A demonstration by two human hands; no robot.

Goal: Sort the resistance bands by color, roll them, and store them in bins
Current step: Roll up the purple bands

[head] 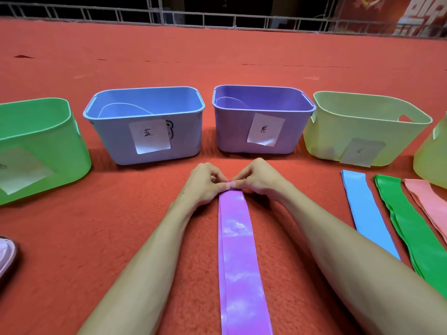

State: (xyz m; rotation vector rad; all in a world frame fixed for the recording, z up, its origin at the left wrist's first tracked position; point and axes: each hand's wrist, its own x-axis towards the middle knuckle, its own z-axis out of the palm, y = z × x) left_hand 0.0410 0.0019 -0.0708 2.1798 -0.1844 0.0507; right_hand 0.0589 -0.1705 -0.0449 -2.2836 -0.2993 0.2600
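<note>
red carpet | bins: green, blue, purple, yellow | bands: purple, blue, green, pink

Fuzzy red carpet floor filling the view, grey metal railing along twelve o'clock, red banner with pale lettering at one o'clock, dark rounded object at eight o'clock
</note>
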